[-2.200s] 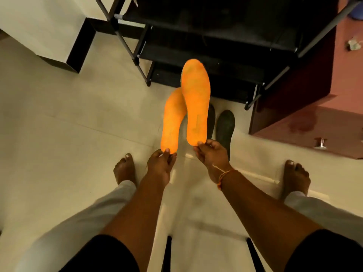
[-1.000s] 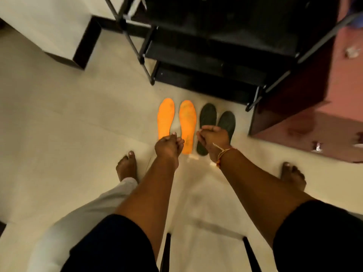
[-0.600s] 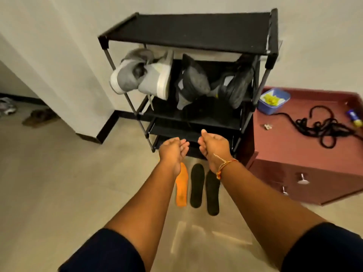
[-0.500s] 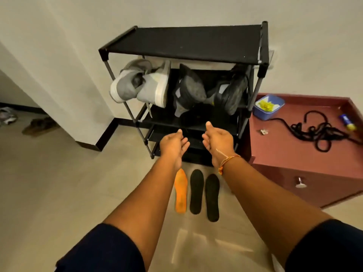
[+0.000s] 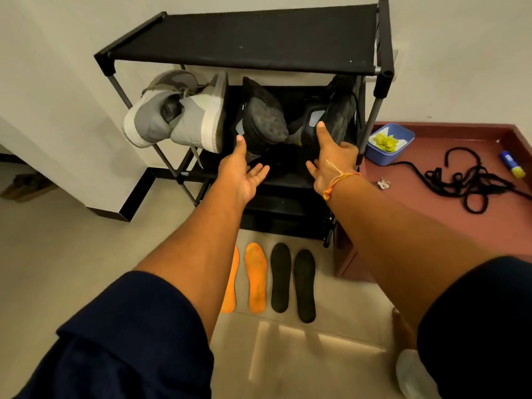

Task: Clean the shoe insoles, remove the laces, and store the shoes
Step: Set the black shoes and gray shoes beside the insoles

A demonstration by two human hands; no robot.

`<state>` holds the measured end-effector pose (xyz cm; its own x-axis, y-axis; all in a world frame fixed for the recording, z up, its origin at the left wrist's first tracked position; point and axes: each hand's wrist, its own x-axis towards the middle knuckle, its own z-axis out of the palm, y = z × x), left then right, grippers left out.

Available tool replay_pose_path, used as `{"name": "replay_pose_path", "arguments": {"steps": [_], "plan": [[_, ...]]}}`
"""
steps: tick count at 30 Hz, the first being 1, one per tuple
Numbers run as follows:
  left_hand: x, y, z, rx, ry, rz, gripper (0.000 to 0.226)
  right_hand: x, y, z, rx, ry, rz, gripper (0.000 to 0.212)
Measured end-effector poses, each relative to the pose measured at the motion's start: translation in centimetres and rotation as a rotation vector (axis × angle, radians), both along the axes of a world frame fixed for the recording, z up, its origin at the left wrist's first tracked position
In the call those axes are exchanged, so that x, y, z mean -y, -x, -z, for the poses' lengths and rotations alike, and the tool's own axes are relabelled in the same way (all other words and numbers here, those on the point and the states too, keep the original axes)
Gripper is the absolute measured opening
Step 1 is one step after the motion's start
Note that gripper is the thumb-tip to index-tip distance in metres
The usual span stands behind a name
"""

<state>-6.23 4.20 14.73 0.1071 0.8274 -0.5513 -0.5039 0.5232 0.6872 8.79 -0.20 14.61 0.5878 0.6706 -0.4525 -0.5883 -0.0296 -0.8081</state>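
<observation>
Floor (image 5: 72,269) by the rack (image 5: 244,41) holds four insoles (image 5: 255,277); laces (image 5: 472,182) lie on the cabinet (image 5: 431,226). My left hand (image 5: 241,174) and right hand (image 5: 331,159), fingers (image 5: 259,171) spread and empty, reach for the black shoes (image 5: 264,116); I judge storage nearly done.

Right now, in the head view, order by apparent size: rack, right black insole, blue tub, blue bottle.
1. Rack
2. Right black insole and blue tub, about alike
3. Blue bottle
</observation>
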Motion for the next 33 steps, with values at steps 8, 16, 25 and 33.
{"name": "replay_pose_path", "arguments": {"steps": [8,16,25,33], "plan": [[-0.6,-0.1,-0.4,0.144,-0.060,0.009,0.056,-0.5,0.1,0.6,-0.028,-0.046,0.151,0.065],[1.9,0.2,-4.2,-0.133,-0.349,0.188,0.020,2.7,-1.2,0.6,-0.114,-0.136,0.175,0.054],[8.5,5.2,-6.3,-0.703,-0.708,0.364,0.018,9.1,-0.2,0.2,-0.310,-0.200,0.029,0.051],[16.8,9.1,-4.5,-1.176,-0.864,0.404,0.025,16.9,1.9,0.6,-0.522,-0.238,-0.074,0.055]]}}
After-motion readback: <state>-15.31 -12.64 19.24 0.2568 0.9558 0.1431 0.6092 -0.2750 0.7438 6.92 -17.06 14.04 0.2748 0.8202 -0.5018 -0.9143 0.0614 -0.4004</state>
